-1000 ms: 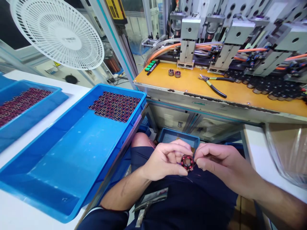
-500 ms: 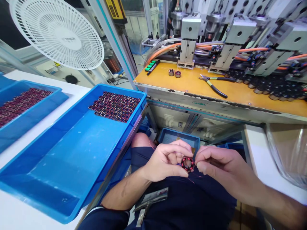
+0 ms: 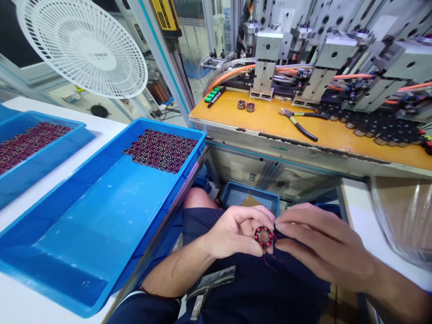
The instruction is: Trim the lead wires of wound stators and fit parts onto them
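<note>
A small ring-shaped motor stator, wound with red wire, faces up in front of my lap. The thumb and fingers of my left hand grip it by its left and far side. Thin red wire ends trail from the stator's right side and below it. Just to the right is my right hand, its fingers stretched and its thumb apart from them, the tips beside the wires. Whether a fingertip touches a wire I cannot make out.
At left, a blue tray holds rows of similar stators; another blue tray lies beyond. On the orange bench are two stators, cutters, a marker and dark cylindrical parts below the machine. A white fan stands at upper left.
My right thumb and fingers have parted from a pinch beside the stator. My left hand has lowered the stator slightly and still holds it.
</note>
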### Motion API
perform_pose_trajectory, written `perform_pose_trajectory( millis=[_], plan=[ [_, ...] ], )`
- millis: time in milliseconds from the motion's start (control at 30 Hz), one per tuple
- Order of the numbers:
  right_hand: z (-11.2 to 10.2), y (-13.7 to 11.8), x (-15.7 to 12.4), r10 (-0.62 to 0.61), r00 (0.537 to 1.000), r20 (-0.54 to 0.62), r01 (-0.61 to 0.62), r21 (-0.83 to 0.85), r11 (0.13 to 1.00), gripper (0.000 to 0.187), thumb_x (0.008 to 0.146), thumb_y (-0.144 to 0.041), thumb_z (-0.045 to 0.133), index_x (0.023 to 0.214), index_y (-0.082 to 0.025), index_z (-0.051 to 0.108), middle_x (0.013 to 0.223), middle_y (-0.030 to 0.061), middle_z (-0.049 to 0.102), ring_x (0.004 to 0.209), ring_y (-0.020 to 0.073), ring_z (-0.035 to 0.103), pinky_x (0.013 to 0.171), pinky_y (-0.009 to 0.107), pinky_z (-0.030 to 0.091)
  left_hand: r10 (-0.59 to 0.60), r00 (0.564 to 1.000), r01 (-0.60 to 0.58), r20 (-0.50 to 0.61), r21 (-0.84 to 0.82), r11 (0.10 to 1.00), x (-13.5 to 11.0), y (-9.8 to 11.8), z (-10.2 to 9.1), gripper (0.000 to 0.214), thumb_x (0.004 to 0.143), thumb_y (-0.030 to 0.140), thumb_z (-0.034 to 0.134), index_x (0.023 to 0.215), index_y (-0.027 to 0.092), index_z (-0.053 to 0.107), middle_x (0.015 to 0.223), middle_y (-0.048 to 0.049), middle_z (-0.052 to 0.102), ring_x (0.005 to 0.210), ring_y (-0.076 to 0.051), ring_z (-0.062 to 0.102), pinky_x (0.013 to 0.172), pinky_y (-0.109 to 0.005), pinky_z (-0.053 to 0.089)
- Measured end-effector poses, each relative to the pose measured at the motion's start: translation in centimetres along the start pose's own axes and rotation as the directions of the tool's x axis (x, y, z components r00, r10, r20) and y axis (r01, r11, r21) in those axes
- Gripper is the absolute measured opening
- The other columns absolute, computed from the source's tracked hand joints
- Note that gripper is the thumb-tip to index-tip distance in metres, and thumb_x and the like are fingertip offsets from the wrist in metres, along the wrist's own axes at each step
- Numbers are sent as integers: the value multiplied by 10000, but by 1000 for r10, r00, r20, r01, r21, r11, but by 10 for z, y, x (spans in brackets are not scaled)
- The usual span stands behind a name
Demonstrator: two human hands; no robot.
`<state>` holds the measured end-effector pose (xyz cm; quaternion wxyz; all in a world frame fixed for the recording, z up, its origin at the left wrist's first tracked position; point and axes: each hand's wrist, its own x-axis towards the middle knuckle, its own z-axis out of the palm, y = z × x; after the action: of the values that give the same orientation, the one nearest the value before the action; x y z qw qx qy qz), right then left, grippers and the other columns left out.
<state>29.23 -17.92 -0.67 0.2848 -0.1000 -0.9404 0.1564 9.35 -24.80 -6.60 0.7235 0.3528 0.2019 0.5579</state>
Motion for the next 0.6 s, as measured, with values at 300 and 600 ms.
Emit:
perform_pose_trajectory(
  millis=[300, 600],
  plan=[
    [6, 0, 17, -75, 996, -57, 82, 142, 986, 70, 917, -142, 619, 975, -172, 646, 846, 32, 713, 754, 123, 647, 679, 255, 541, -38, 999, 38, 1, -54, 998, -2, -1, 1, 319, 600, 230, 892, 859, 133, 733, 963, -40, 605, 605, -91, 681, 569, -179, 554],
    [10, -9, 15, 0, 988, -157, 11, 67, 998, 127, 945, -153, 562, 881, -160, 671, 801, 48, 714, 710, 120, 668, 656, 227, 542, 74, 997, -71, -27, 92, 993, -2, -1, -5, 330, 619, 210, 879, 931, 193, 771, 1000, -46, 598, 681, -76, 626, 637, -203, 522]
  ],
)
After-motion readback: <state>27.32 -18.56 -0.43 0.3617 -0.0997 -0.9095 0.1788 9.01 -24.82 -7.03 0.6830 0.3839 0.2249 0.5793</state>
